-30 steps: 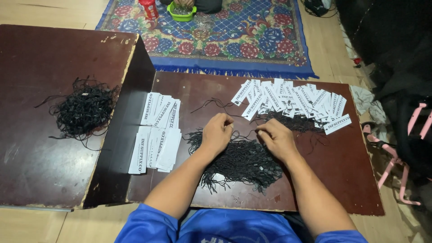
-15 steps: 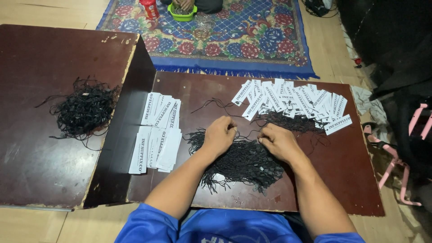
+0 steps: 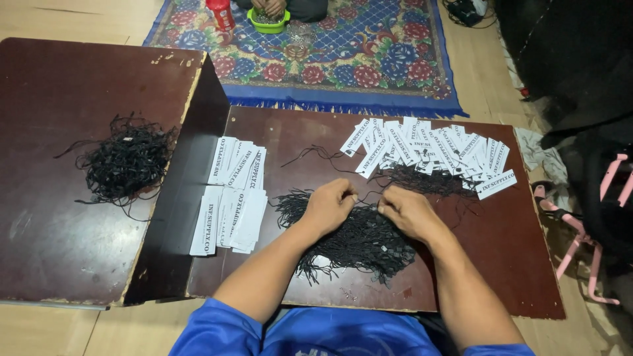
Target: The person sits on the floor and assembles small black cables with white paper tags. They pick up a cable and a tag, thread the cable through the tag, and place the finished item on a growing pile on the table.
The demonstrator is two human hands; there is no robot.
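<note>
My left hand [image 3: 330, 206] and my right hand [image 3: 407, 211] rest close together on a heap of thin black strings [image 3: 359, 242] on a dark brown board [image 3: 501, 250]. Both hands pinch a black string stretched between their fingertips. Behind them lies a spread row of white paper tags [image 3: 428, 146] with black strings attached beneath. Two neat stacks of white tags [image 3: 232, 194] lie left of my left hand.
A second tangle of black strings [image 3: 125, 161] sits on a higher dark board [image 3: 59, 250] at the left. A patterned blue rug [image 3: 343, 56] lies beyond, with a red bottle [image 3: 220, 13] and a green bowl [image 3: 269, 20]. A pink frame [image 3: 593, 231] stands at right.
My hands have stayed on the string heap, with only small finger movements; the right hand shifted slightly. Nothing else moved.
</note>
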